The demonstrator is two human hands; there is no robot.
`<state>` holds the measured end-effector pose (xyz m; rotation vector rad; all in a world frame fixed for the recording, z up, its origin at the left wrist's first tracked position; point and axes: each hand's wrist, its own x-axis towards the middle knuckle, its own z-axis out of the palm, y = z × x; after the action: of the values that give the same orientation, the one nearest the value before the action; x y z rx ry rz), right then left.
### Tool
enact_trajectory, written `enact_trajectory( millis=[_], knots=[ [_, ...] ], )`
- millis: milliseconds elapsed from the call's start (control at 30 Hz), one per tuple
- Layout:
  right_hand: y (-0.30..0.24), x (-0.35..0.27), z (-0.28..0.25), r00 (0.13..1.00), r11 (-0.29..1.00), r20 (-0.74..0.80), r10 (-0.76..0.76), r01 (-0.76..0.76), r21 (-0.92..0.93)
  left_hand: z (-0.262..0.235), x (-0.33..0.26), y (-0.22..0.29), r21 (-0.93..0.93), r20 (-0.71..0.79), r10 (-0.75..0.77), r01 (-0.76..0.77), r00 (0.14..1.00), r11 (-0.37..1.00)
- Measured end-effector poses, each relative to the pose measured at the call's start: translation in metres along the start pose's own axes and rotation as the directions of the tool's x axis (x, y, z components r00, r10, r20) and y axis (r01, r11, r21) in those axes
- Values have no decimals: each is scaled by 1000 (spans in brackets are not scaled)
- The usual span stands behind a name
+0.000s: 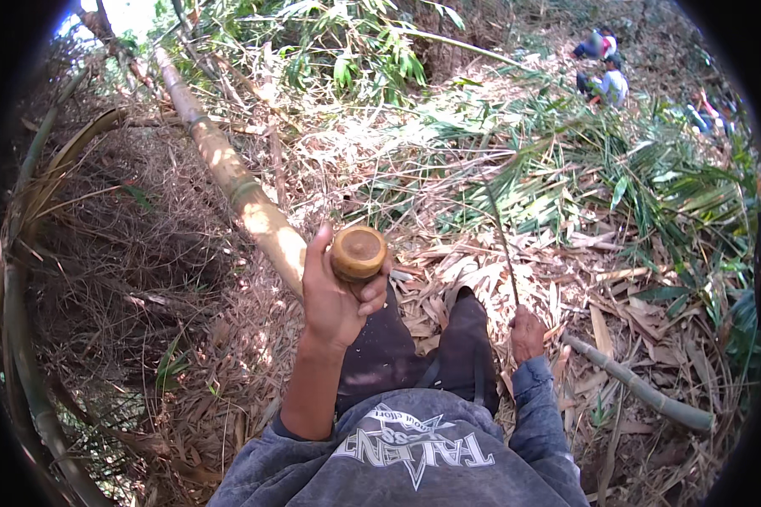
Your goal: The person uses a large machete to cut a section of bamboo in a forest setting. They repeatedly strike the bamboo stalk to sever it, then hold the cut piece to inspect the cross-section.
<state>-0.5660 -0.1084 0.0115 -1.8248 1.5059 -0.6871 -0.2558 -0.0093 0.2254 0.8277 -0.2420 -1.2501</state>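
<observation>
My left hand (333, 306) is raised in front of my body, its fingers wrapped round a short bamboo section (360, 250). The piece is yellow-brown, with a thick pale rim and a browner, slightly domed middle facing up. Lower down on the right, my right hand (528, 335) is closed round the near end of a long, thin, dark rod (505, 241). The rod points up and away over the leaf litter; whether it is a stick or a blade seen edge-on, I cannot tell. Its gripped end is hidden in my fist.
A thick bamboo pole (245, 190) slants from the far left down behind my left hand. A shorter cut bamboo piece (647, 389) lies at the right. Curved bamboo stems (21, 338) stand along the left edge. Cut leafy branches (643, 182) cover the right side. People (613, 84) sit farther back.
</observation>
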Motion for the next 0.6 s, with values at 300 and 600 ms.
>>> enact_trajectory(
  millis=[300, 600],
  knots=[
    [-171, 8, -10, 717, 711, 63, -695, 671, 211, -23, 5, -47, -181, -7, 23, -24, 1000, 983],
    [-186, 6, -2, 657, 679, 174, -734, 716, 160, -29, 0, -63, 167, -232, 349, -316, 908, 934]
  ],
)
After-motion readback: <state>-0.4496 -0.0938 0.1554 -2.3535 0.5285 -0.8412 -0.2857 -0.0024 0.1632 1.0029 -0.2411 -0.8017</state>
